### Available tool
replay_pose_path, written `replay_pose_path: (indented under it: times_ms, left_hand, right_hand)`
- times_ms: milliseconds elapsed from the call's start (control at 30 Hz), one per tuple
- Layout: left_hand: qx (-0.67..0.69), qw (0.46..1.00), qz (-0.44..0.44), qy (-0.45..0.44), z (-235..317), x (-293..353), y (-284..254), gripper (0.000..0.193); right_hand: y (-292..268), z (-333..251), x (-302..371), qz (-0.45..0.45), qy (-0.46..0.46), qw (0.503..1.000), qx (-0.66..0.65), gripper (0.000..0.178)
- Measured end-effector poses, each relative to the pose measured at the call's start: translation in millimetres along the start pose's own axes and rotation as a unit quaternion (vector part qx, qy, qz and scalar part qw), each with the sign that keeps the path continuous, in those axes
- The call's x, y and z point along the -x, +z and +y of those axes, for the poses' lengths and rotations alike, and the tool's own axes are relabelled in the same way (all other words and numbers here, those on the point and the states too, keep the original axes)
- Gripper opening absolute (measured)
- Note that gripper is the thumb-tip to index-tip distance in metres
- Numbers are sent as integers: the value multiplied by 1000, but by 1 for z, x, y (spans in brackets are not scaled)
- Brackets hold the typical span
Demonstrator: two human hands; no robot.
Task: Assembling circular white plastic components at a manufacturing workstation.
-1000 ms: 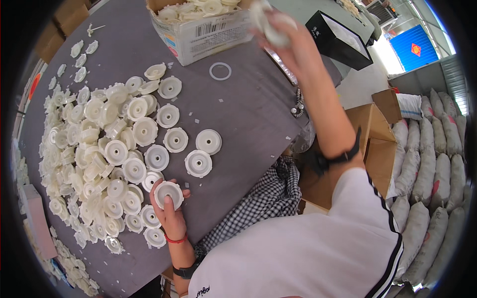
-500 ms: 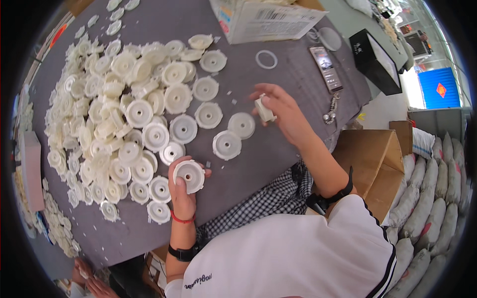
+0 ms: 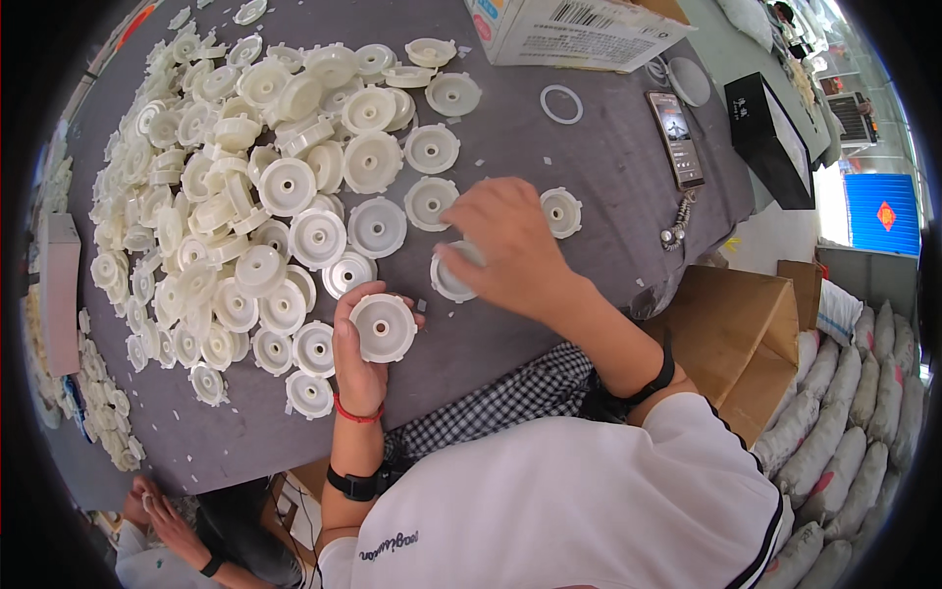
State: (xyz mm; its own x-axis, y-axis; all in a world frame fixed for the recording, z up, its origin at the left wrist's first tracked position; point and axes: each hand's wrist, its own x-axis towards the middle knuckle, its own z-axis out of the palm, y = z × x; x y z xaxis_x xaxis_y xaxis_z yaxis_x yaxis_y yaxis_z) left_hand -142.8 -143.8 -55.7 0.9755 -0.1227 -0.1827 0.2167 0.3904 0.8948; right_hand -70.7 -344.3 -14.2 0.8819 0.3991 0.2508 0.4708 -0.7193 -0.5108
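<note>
My left hand (image 3: pixel 359 365) is closed on a round white plastic cap (image 3: pixel 384 328) with small tabs on its rim. The cap's dished side and central hole face up. Over the table, my right hand (image 3: pixel 510 250) is slightly blurred, its thumb and fingers apart with nothing seen between them. Below its thumb lies another white cap (image 3: pixel 453 278), partly hidden by the hand. A single cap (image 3: pixel 560 213) rests just right of that hand. To the left spreads a large heap of similar white caps (image 3: pixel 235 187), with several loose ones along its right edge.
A white carton (image 3: pixel 589 44) stands at the far side, near a translucent ring (image 3: pixel 561 104). A phone (image 3: pixel 675 137) with a beaded strap and a black box (image 3: pixel 770 142) lie right. An open cardboard box (image 3: pixel 731 334) sits beside me. Another person's hands (image 3: pixel 162 515) show lower left.
My right hand has moved left over the loose caps; the cap it held now lies on the table to its right. The left hand's cap has been tilted flatter, facing up.
</note>
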Motion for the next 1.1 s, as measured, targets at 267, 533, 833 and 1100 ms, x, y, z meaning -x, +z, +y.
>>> replay_pose_path:
  times_ms: [267,533,833,1100]
  left_hand:
    - [37,999,6,-14,3,-1,-1,62]
    - [14,1000,0,7,2,-1,-2,67]
    - [14,1000,17,-13,3,0,-2,64]
    - [14,1000,2,-11,4,0,-5,74]
  right_hand:
    - [7,-5,30,-17,-1,997,74,32]
    - [30,-17,73,6,-160,987,-16,18]
    - [-2,-4,26,96,7,992,-82,37]
    - [1,5,18,34,0,998,-47,47]
